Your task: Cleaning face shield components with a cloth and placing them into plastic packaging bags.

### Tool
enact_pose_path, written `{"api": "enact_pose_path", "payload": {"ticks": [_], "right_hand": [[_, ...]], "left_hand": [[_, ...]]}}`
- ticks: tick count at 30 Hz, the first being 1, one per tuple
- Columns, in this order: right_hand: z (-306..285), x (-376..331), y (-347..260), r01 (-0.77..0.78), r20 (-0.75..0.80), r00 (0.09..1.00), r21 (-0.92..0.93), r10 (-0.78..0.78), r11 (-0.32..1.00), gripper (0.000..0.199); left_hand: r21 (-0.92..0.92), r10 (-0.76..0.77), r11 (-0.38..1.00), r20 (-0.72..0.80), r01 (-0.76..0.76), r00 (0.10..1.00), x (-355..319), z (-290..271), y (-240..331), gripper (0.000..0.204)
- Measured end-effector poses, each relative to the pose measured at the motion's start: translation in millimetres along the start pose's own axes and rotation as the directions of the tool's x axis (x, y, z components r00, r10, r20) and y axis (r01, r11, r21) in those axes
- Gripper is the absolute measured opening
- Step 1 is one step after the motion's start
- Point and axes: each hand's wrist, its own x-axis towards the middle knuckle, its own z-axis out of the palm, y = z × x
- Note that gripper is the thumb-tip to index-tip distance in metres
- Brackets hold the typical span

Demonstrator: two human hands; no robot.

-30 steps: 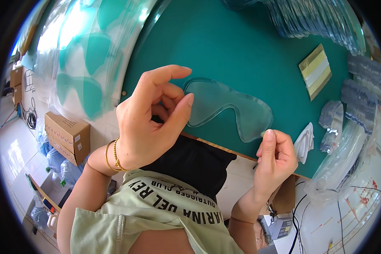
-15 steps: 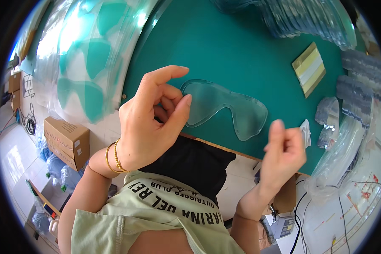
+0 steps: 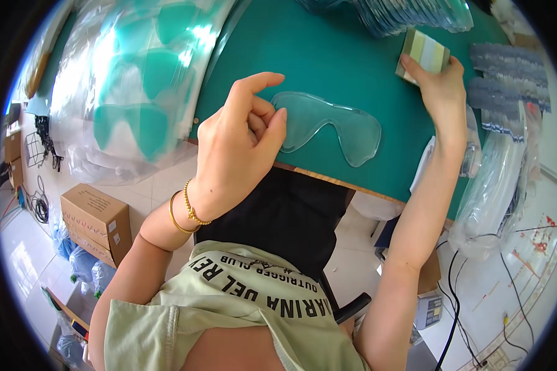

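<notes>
Between the thumb and bent fingers of my left hand (image 3: 238,145) is the left edge of a clear goggle lens (image 3: 359,133). The lens has a curved nose notch, and its body hangs over or rests on the green tabletop (image 3: 328,49); I cannot tell which. At the far right, my right hand (image 3: 442,86) grips a yellow-green block with a pale stripe (image 3: 428,52), thumb on its left side and fingers around its right. Whether the block is lifted off the table cannot be made out.
Clear plastic bags with more lenses (image 3: 130,130) lie at the left. A row of stacked clear lenses (image 3: 408,15) stands at the far edge. Grey wavy strips (image 3: 507,86) and a clear plastic bag (image 3: 495,191) sit at the right. A cardboard box (image 3: 96,222) stands on the floor.
My right hand has reached away from me, from near the lens to the yellow-green block, and closed on it. My left hand keeps its pinch on the lens. The view has shifted slightly.
</notes>
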Motion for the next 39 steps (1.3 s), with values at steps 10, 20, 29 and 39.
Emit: {"api": "enact_pose_path", "payload": {"ticks": [10, 20, 29, 39], "right_hand": [[-27, -133, -43, -0.11, 0.245, 0.97, 0.404, 0.009, 0.908, 0.035], [-37, -121, -3, 0.023, 0.052, 0.998, 0.104, -0.029, 0.994, 0.033], [-17, -134, -9, -0.126, 0.211, 0.977, 0.602, -0.005, 0.789, 0.033], [-11, -123, -22, -0.137, 0.272, 0.961, 0.617, -0.047, 0.775, 0.033]], "left_hand": [[0.0, 0.024, 1.0, -0.006, -0.024, 1.0, 0, -1, -2, 0.037], [0.024, -0.082, 0.996, 0.068, 0.081, 0.994, 1, -5, 6, 0.036], [-0.057, -0.029, 0.998, 0.064, 0.033, 0.998, 4, -6, 10, 0.037], [-0.32, 0.05, 0.947, 0.115, -0.01, 0.992, 1, -7, 32, 0.055]]}}
